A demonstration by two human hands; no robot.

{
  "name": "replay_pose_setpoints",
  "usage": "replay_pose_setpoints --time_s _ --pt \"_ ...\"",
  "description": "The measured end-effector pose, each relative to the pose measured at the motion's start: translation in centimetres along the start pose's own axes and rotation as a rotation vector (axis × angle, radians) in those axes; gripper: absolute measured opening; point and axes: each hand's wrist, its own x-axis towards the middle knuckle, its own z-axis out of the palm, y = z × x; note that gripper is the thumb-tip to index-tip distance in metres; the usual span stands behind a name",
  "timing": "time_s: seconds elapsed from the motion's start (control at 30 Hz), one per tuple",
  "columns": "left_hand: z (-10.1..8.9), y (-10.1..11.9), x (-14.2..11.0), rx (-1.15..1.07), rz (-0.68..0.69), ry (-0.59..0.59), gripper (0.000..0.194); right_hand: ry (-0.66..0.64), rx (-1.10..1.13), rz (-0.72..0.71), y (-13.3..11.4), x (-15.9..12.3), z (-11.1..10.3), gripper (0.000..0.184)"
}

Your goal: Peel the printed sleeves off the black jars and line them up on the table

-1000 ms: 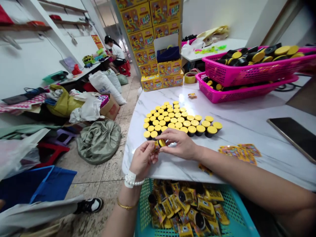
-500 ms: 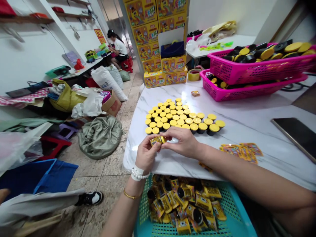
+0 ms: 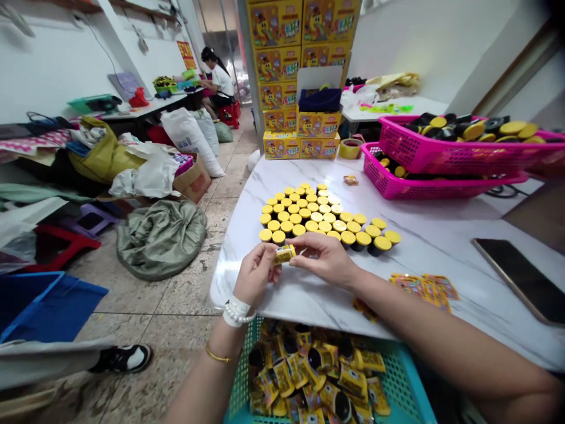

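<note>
Over the front edge of the marble-patterned table [image 3: 265, 309], my left hand [image 3: 253, 277] is closed around a small cup with a yellow printed label [image 3: 283, 255], lying on its side. The thumb and fingertips of my right hand [image 3: 329, 259] pinch its right end, where a yellow rim shows. Just beyond my hands stand many small black cups with yellow lids [image 3: 299, 229], upright and packed close together. A spread of printed cards [image 3: 424, 288] lies right of my right forearm. Below the table edge, a teal basket [image 3: 412, 383] holds many yellow-labelled cups [image 3: 353, 380].
Two stacked pink baskets [image 3: 441, 150] of black and yellow parts stand at the back right. A phone [image 3: 521, 277] lies at the right. Yellow printed boxes [image 3: 282, 144] and a tape roll [image 3: 350, 149] are behind. A person [image 3: 219, 82] sits at a far table.
The view has shifted slightly. My left hand has moved back along the cup, so more of its label shows between my hands. Both hands still hold it.
</note>
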Motion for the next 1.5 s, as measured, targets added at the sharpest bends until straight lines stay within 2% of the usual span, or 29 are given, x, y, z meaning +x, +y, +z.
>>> replay_pose_setpoints --time_s 0.07,0.13,0.23,0.33,0.43,0.5,0.6,0.7,0.8,0.93,1.0,1.1,1.2,1.27,1.33,1.4,1.5 --pt "0.0 0.2 -0.1 0.038 0.015 0.002 0.037 -0.018 -0.056 -0.048 -0.2 0.0 -0.1 0.032" --pt "0.0 0.5 -0.3 0.093 0.045 -0.012 0.034 0.008 -0.048 -0.021 -0.5 0.0 0.0 0.029" --pt "0.0 0.8 -0.7 0.248 0.166 -0.029 0.029 -0.017 0.127 0.219 -0.7 0.0 0.4 0.024" --pt "-0.1 1.0 -1.1 0.486 0.32 -0.039 0.022 -0.107 0.365 0.513 -0.7 0.0 0.8 0.029" --pt "0.1 1.3 -0.9 0.643 0.4 -0.031 0.02 -0.117 0.481 0.598 -0.8 0.2 0.9 0.037" --pt "0.6 1.6 -0.3 0.589 0.37 -0.021 0.022 -0.094 0.463 0.546 -1.3 0.4 0.6 0.04" --pt "1.7 1.8 0.8 0.325 0.213 -0.019 0.032 -0.077 0.385 0.38 -2.4 0.5 -0.3 0.039" --pt "2.5 1.5 1.5 0.113 0.103 0.034 0.04 -0.077 0.332 0.252 -2.9 -0.1 -1.4 0.037" --pt "2.8 0.8 1.5 0.056 0.065 0.039 0.045 -0.025 0.131 0.119 -2.4 -1.1 -1.7 0.042" --pt "2.6 0.2 0.9 0.062 0.048 -0.05 0.046 0.035 -0.178 -0.076 -1.6 -2.1 -0.9 0.035" --pt "2.6 0.3 0.9 0.056 0.056 -0.084 0.044 0.071 -0.168 -0.06 -1.6 -2.2 -0.3 0.03" --pt "2.8 0.6 1.1 0.11 0.15 -0.068 0.04 0.075 0.088 0.166 -1.7 -2.0 0.3 0.027" --pt "3.0 0.8 1.0 0.179 0.204 -0.028 0.038 -0.001 0.379 0.414 -1.6 -1.5 0.2 0.033" --pt "3.0 0.8 0.8 0.2 0.153 -0.045 0.039 -0.075 0.448 0.495 -1.4 -1.1 -0.3 0.038" --pt "2.9 0.8 0.6 0.202 0.05 -0.073 0.041 -0.131 0.433 0.476 -1.3 -1.0 -1.0 0.037" --pt "2.9 0.9 0.5 0.184 -0.053 -0.094 0.044 -0.155 0.372 0.353 -1.3 -1.0 -1.5 0.036" --pt "2.9 1.1 0.6 0.112 -0.127 -0.114 0.051 -0.148 0.283 0.163 -1.3 -1.3 -1.5 0.045"
